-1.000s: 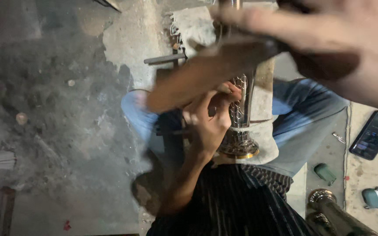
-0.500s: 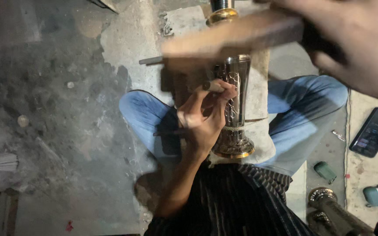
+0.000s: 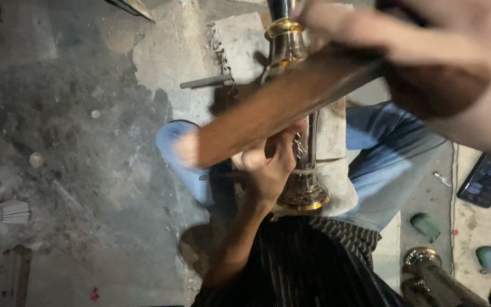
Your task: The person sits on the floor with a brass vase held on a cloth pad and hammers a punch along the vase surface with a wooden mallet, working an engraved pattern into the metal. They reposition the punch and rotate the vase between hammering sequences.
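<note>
1. Head view, count of hands: two. The right hand (image 3: 461,68) fills the upper right of the frame, close to the camera and blurred. The left hand (image 3: 268,170) sits at the centre, below the right hand.
2. Head view, right hand: the fingers are closed around the dark end of one long brown wooden mallet (image 3: 279,113). The mallet runs down and to the left from the grip and crosses over the left hand; its far end is blurred.
3. Head view, left hand: the fingers are curled against the side of one tall engraved silver-and-brass metal vessel (image 3: 299,170). Something thin is pinched between the fingertips at the vessel wall; what it is cannot be told.
4. Head view, vessel position: it lies lengthwise along one pale worn block (image 3: 333,142) that rests between the person's knees. Its flared brass-rimmed foot points toward the person and its neck, with a brass band, points away. The vessel is just right of the left hand and below the mallet shaft.
5. Head view, surroundings:
   - one dark metal rod (image 3: 206,82) on the concrete floor (image 3: 75,142), up and left of the vessel;
   - a second ornate metal vessel (image 3: 427,273) at the lower right;
   - one dark phone (image 3: 483,181) at the right edge;
   - two small green containers (image 3: 426,225), well apart from the hands.
</note>
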